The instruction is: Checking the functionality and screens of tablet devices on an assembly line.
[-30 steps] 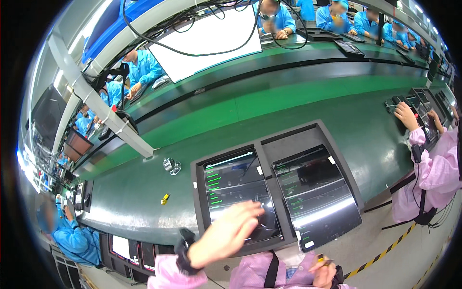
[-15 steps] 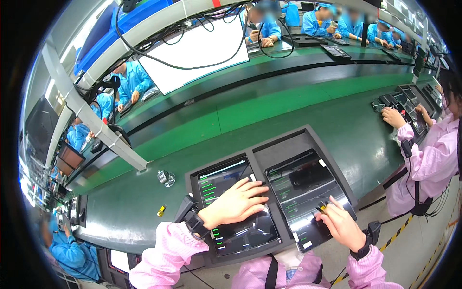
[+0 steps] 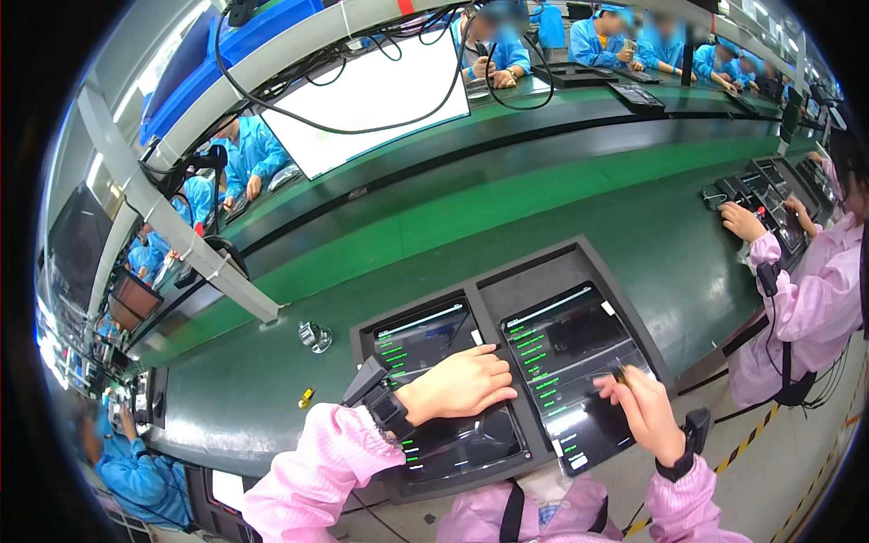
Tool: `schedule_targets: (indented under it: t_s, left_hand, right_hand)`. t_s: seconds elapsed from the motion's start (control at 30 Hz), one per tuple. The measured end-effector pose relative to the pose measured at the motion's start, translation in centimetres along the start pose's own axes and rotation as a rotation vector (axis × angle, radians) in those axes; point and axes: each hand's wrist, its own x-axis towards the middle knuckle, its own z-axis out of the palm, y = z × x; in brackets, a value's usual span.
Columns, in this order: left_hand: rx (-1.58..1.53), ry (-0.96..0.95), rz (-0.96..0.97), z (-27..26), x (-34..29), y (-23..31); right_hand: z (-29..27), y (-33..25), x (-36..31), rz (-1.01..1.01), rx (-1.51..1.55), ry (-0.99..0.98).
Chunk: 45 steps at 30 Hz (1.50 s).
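Note:
Two black tablets, a left tablet point(image 3: 430, 330) and a right tablet point(image 3: 566, 348), lie side by side in a dark grey two-bay tray point(image 3: 579, 249). Green lines of text show on both screens. My left hand point(image 3: 460, 385) rests palm down over the left tablet, holding nothing, its index finger stretched toward the divider and the other fingers loosely bent. Above the lower half of the right tablet, my right hand point(image 3: 641, 407) pinches a small black-and-yellow piece point(image 3: 618, 373); it is blurred, and its exact kind cannot be made out.
On the green bench point(image 3: 272, 407) left of the tray lie a small yellow-and-black piece point(image 3: 307, 396) and a clear round item point(image 3: 314, 337). A grey post point(image 3: 213, 262) rises beyond them. To the right, a person in pink point(image 3: 806, 299) handles devices.
My left hand has shifted slightly right, its fingers drawn closer together. My right hand's fingers have turned with the small piece. The text on the right tablet's screen looks brighter.

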Motion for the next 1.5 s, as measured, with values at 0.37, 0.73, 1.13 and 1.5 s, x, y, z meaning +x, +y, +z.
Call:
schedule_targets:
  t_s: [0.37, 0.73, 1.13, 1.5]
  left_hand:
    - [-0.179, -0.571, -0.164, -2.1, 3.2, -1.2]
    - [-0.414, -0.930, -0.159, -1.5, 5.3, -3.0]
    - [-0.391, -0.863, -0.151, -1.2, 3.9, 2.9]
    - [-0.972, 0.158, -0.203, -7.9, -2.8, 8.3]
  right_hand:
    - [1.4, -2.6, -10.2, 0.032, 0.340, -0.125]
    - [7.4, -1.4, -12.1, 0.098, 0.646, -0.508]
    - [10.0, -3.1, -12.9, 0.384, 0.917, -0.452]
    - [13.4, -3.3, -13.5, 0.484, 1.059, -0.404]
